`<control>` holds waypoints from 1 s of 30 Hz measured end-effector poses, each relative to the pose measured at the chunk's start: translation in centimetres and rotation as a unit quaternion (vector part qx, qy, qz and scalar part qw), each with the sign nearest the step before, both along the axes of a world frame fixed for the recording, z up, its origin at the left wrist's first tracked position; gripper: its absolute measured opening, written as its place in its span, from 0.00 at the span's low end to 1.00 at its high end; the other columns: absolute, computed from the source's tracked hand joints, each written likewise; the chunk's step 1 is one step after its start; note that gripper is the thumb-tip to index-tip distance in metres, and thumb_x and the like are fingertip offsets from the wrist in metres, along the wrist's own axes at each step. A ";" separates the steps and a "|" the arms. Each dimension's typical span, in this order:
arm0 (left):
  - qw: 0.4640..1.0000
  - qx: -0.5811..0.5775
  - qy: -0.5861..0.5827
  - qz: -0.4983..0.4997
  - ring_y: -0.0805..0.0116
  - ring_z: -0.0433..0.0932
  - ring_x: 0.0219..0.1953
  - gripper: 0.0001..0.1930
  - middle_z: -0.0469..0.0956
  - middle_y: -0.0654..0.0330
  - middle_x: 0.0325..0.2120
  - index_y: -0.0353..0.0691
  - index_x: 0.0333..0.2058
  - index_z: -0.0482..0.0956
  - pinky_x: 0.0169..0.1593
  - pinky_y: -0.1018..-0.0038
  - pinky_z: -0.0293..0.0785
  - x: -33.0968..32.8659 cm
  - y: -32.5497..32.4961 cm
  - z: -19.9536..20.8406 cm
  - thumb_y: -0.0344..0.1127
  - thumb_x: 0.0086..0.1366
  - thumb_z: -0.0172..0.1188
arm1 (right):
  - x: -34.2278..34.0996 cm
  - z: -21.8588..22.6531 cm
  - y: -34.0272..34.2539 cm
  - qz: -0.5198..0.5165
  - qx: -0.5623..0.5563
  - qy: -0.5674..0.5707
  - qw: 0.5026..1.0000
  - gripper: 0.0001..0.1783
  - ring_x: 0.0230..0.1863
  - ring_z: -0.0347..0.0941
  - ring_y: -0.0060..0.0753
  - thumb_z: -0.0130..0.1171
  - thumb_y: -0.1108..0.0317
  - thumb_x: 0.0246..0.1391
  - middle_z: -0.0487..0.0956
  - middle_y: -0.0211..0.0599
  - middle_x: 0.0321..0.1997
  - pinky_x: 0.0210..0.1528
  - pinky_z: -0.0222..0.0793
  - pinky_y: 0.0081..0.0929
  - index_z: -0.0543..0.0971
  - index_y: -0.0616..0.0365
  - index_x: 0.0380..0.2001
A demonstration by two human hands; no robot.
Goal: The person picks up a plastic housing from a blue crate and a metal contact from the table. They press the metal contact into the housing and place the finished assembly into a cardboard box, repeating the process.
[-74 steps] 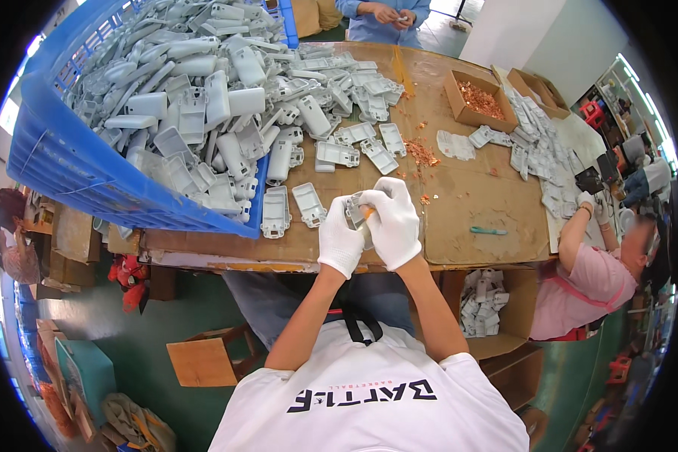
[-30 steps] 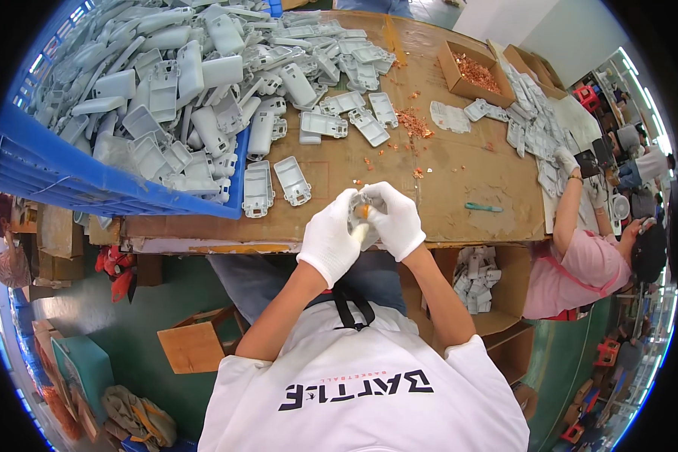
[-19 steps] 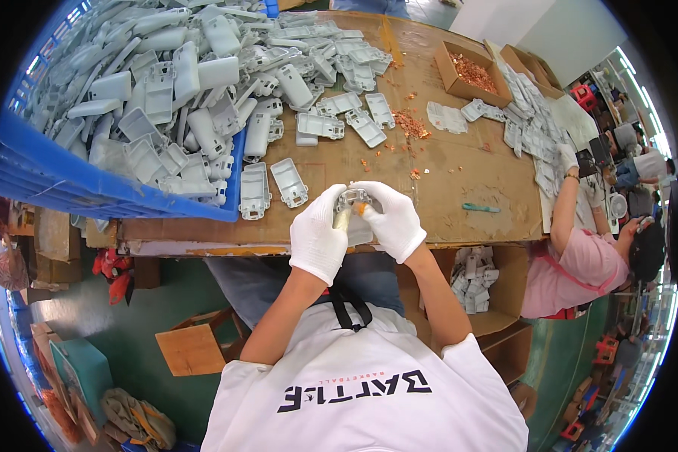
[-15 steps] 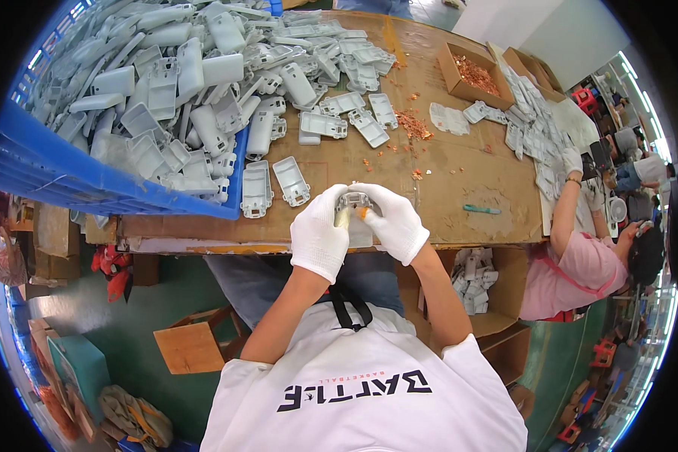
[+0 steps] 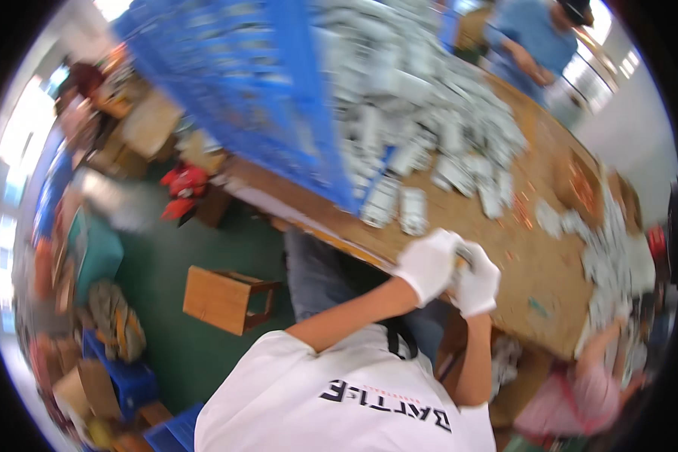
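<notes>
My left hand (image 5: 428,264), in a white glove, is closed around a small light-grey plastic housing (image 5: 461,262). My right hand (image 5: 477,283), gloved the same way, grips its other side. The two hands meet just over the table's near edge and cover most of the housing; motion blur hides its details. Two similar housings, one (image 5: 382,202) beside the other (image 5: 413,212), lie on the table beyond my left hand. A big heap of the same grey housings (image 5: 399,83) spills from the blue crate (image 5: 279,98).
Copper-coloured bits (image 5: 521,209) lie on the cardboard-covered table (image 5: 497,248), with a cardboard box (image 5: 597,200) farther right. A green tool (image 5: 538,307) rests near the right edge. A co-worker in pink (image 5: 561,399) is at right, another in blue (image 5: 531,45) across. A wooden stool (image 5: 222,299) stands left.
The whole view has swung round to the left and blurred, so table and crate appear tilted and shifted right. Both hands still hold the housing together.
</notes>
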State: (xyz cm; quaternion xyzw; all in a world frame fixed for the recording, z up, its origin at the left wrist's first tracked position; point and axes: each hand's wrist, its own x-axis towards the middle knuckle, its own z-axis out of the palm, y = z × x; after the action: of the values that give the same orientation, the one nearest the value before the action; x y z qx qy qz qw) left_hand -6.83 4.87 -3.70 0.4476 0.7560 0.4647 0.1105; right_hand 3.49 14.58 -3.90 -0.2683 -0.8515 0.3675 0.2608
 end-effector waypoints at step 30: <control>0.994 0.019 -0.090 0.060 0.48 0.78 0.41 0.13 0.78 0.50 0.35 0.39 0.38 0.72 0.43 0.60 0.74 -1.9 1.7 -4.0 0.28 0.53 0.62 | -2.8 -1.3 -1.6 0.018 -0.025 -0.050 0.998 0.35 0.58 0.72 0.41 0.44 0.89 0.48 0.74 0.49 0.58 0.58 0.66 0.31 0.66 0.59 0.62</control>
State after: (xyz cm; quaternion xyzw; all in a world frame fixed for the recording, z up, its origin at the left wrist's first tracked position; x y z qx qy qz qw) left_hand -8.69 6.60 -7.66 0.3595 0.7597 0.5230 0.1417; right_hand 0.72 13.02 -5.25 -0.2777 -0.8585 0.3794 0.2048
